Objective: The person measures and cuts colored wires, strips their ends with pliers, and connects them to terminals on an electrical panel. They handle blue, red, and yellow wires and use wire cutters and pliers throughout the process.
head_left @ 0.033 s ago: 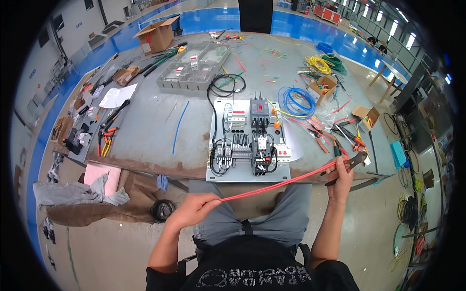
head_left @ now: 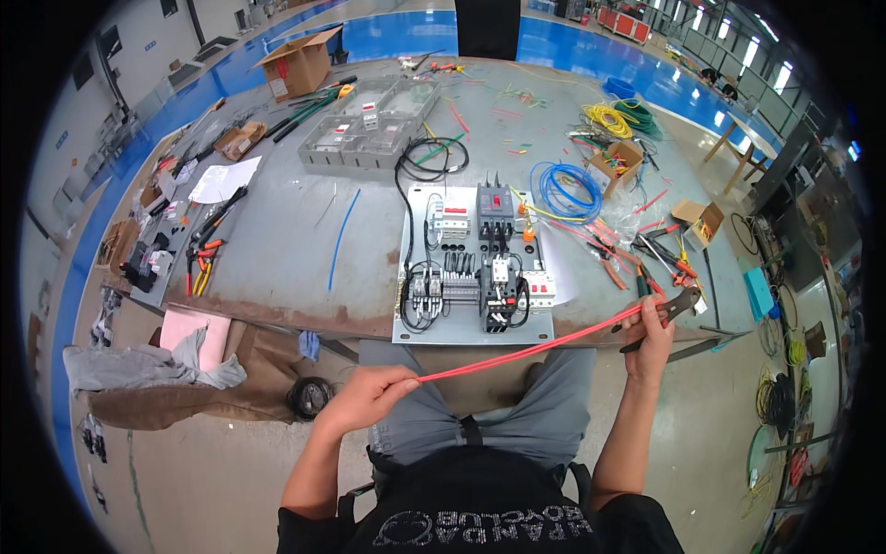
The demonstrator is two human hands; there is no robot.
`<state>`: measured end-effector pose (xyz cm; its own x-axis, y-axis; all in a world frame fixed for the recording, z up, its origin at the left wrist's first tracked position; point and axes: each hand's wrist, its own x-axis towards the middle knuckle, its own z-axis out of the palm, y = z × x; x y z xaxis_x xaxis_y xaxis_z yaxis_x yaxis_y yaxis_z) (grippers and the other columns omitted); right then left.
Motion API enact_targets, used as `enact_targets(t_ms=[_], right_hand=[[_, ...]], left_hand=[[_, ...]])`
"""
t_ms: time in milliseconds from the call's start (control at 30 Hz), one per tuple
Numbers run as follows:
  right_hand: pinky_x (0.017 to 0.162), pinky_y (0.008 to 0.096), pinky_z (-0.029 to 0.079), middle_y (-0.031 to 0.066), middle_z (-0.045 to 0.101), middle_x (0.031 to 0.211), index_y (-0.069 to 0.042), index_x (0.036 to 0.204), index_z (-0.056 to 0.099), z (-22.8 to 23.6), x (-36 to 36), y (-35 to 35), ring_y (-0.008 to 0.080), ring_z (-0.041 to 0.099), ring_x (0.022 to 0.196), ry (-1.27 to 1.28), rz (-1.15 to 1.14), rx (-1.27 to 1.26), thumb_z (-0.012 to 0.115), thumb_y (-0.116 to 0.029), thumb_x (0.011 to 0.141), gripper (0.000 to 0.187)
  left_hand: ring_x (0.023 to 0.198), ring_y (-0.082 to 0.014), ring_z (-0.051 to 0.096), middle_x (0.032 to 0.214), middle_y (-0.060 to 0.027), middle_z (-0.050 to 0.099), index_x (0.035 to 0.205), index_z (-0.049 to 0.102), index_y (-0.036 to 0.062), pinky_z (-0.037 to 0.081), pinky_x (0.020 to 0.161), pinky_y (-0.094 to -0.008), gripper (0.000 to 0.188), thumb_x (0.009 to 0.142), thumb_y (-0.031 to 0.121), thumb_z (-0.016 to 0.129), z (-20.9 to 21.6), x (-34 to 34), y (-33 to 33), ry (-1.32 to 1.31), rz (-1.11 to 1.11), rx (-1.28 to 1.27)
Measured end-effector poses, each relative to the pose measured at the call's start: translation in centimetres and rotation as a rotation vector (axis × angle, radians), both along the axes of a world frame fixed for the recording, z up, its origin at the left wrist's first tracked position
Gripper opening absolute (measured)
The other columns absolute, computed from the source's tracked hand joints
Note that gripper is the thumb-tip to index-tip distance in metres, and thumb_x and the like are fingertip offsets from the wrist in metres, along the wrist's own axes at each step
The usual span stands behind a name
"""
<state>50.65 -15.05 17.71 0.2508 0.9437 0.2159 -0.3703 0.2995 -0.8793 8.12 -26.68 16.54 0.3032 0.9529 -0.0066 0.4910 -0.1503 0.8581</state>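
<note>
And there sits an open cardboard box on the surface, white paper nearer, grey cloth lying over brown fabric!

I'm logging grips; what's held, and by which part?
Left hand: red wires, near their left end. Right hand: the wires near their right end, and a dark tool, gripped part mostly hidden.

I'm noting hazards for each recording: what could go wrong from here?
The right hand holds both the red wires and a dark hand tool, so the tool might nick them. The wires could slip from the left hand's pinch. The mounting panel reaches the table's near edge, so a knock might shift it.
</note>
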Motion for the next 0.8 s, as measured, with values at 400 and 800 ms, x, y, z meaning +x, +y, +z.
enact_targets(t_ms=[400,800], right_hand=[[0.069,0.0339,0.049,0.0059,0.056,0.075,-0.004,0.096,0.054,-2.0,0.7,1.4,0.0174,0.056,0.068,0.046,0.037,-0.043,0.063,-0.016,0.103,0.016],[0.066,0.0323,0.047,0.0030,0.052,0.074,-0.007,0.097,0.056,-4.0,2.1,2.7,0.0159,0.054,0.068,0.120,0.029,-0.098,0.062,-0.014,0.103,0.011]], left_hand=[[0.065,-0.0214,0.060,0.076,-0.0103,0.065,0.098,0.072,0.0020,0.047,0.061,-0.0330,0.015,0.097,0.017,0.071,-2.0,0.3,1.5,-0.053,0.063,0.066],[0.064,-0.0053,0.049,0.073,0.0028,0.061,0.098,0.073,-0.0016,0.038,0.057,-0.0233,0.017,0.097,0.015,0.071,-4.2,-2.4,1.8,-0.562,0.212,-0.205]])
